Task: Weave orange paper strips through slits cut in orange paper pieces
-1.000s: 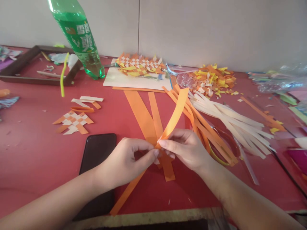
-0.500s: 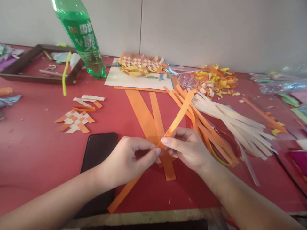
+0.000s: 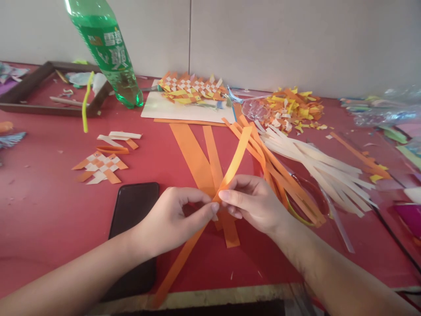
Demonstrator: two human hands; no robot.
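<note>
Both hands pinch one long orange paper strip (image 3: 239,148) above the table. My left hand (image 3: 179,219) grips it between thumb and forefinger. Close beside it, my right hand (image 3: 251,199) has its thumb pressed on the strip. One end rises up to the right; the other hangs past my left hand toward the table's front edge. Beneath the hands lie a wide orange paper piece (image 3: 189,151) and a narrower orange strip (image 3: 212,151). What the strip does between the fingertips is partly hidden.
A black phone (image 3: 134,210) lies by my left forearm, below a small woven orange-and-white paper piece (image 3: 101,166). Orange strips (image 3: 279,175) and white strips (image 3: 322,166) are heaped to the right. A green bottle (image 3: 110,52) and a brown frame (image 3: 39,107) stand behind.
The strip's raised end has swung left and stands more upright. Its lower end reaches further toward the table edge. My hands keep nearly the same place, and the view has shifted slightly.
</note>
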